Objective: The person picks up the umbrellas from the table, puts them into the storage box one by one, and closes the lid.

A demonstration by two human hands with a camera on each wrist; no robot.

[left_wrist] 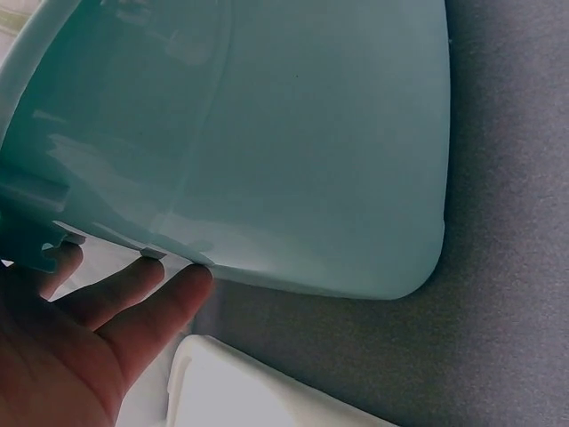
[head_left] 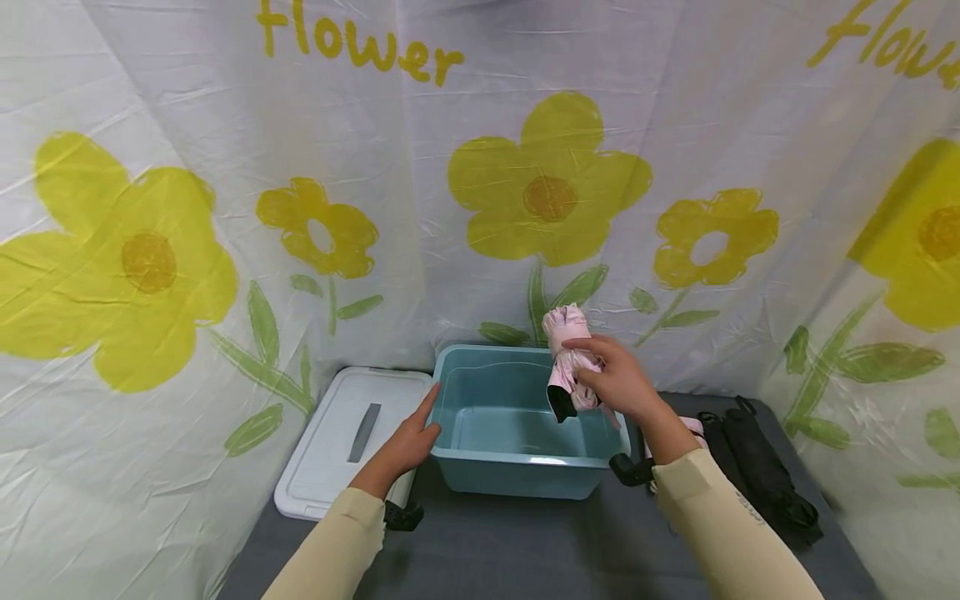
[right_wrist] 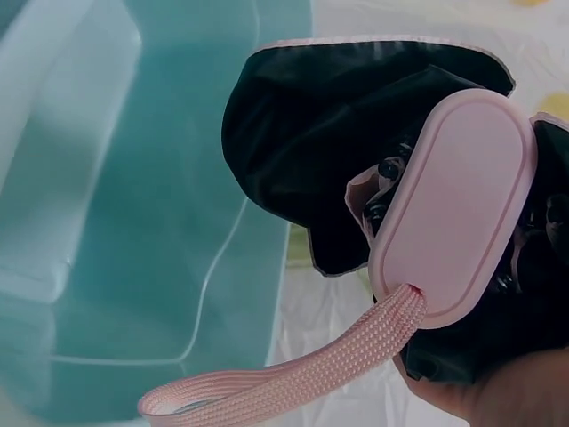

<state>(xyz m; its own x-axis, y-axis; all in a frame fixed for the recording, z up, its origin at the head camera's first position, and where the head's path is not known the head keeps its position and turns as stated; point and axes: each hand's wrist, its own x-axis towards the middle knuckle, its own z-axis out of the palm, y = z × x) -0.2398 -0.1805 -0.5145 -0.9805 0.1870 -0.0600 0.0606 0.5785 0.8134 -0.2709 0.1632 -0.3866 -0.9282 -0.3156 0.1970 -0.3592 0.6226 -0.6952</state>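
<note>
A pink folding umbrella (head_left: 567,354), collapsed but with loose cloth, is held in my right hand (head_left: 618,379) above the right part of a teal plastic bin (head_left: 517,479). In the right wrist view the umbrella's pink oval handle end (right_wrist: 453,209) faces the camera, with a woven strap (right_wrist: 302,374) hanging from it and dark inner cloth around it. My left hand (head_left: 405,442) is at the bin's left side. Its extended fingers (left_wrist: 164,311) touch the outside of the bin wall in the left wrist view. The bin's visible inside holds nothing.
A white lid (head_left: 330,450) with a grey handle lies left of the bin. Black folded umbrellas (head_left: 765,467) and a pink item (head_left: 693,429) lie to the right on the dark grey table (head_left: 510,550). A flower-printed curtain (head_left: 420,167) hangs behind.
</note>
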